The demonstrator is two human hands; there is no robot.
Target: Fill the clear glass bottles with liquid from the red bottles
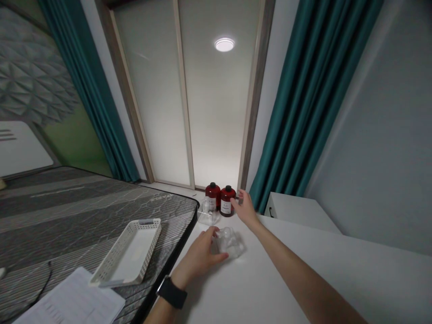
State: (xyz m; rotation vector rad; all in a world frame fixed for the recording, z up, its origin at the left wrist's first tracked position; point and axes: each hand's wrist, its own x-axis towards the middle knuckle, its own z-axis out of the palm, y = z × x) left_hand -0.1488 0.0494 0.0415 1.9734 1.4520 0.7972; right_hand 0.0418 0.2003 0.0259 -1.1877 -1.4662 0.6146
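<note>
My left hand (pixel 200 252), with a dark watch (pixel 171 291) on its wrist, has thumb and fingers around the left side of a clear plastic container (pixel 230 243) on the white tabletop (pixel 256 281). Farther back stand two dark red bottles with black caps and white labels, a left bottle (pixel 212 191) and a right bottle (pixel 227 195). Another clear plastic container (pixel 207 217) stands in front of the left bottle and partly covers it. My right hand (pixel 245 208) is at the right bottle's right side, fingers apart; whether a fingertip touches the bottle I cannot tell.
Left of the table lies a grey patterned mattress (pixel 111 200) with a white perforated basket (pixel 153 243) and printed sheets of paper (pixel 72 301). A white cabinet (pixel 300 209) stands at the right. Behind are frosted sliding doors (pixel 216 117) and teal curtains (pixel 303 99).
</note>
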